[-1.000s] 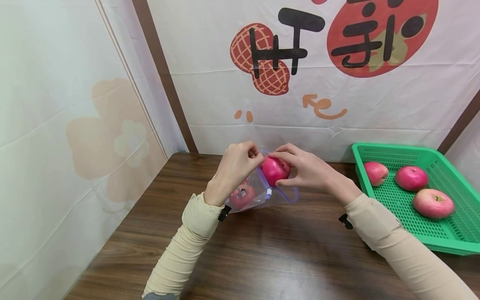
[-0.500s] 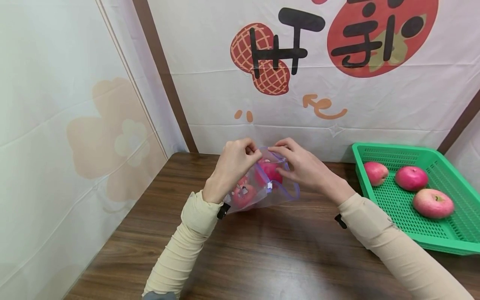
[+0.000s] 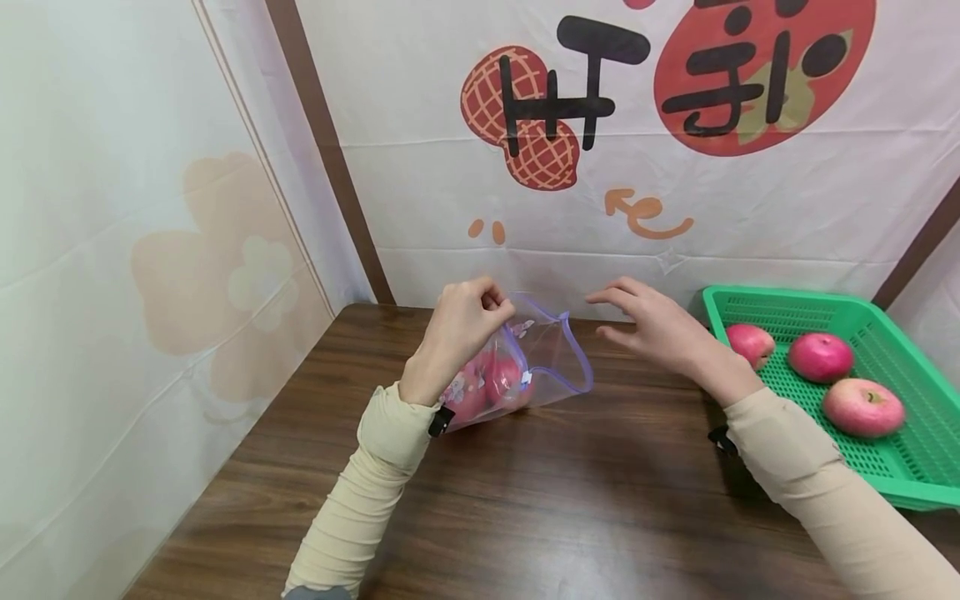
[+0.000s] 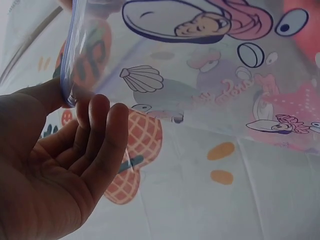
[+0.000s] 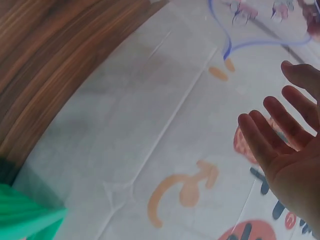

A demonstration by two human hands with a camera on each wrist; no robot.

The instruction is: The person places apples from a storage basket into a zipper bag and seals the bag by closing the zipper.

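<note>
My left hand [image 3: 462,329] pinches the purple zip edge of a clear zip bag [image 3: 552,375] between thumb and forefinger. The bag's mouth gapes toward the right, and its slider hangs on the near side. Red apples [image 3: 504,381] lie inside, seen through the printed plastic. In the left wrist view the bag [image 4: 195,100] shows shell and starfish prints, with the left hand [image 4: 70,155] at its edge. My right hand [image 3: 663,329] is in the air between the bag and the basket, fingers spread and holding nothing. The right wrist view shows that bare palm [image 5: 295,165].
A green plastic basket [image 3: 798,296] stands on the right of the brown wooden table [image 3: 570,508] with three apples [image 3: 864,407] in it. A printed white cloth [image 3: 420,192] hangs behind the table, and another pale cloth [image 3: 150,333] lines the left side.
The apple that my right hand held at the bag's mouth is now down in the bag. The right hand has let go and drawn back to the right; the left keeps its pinch.
</note>
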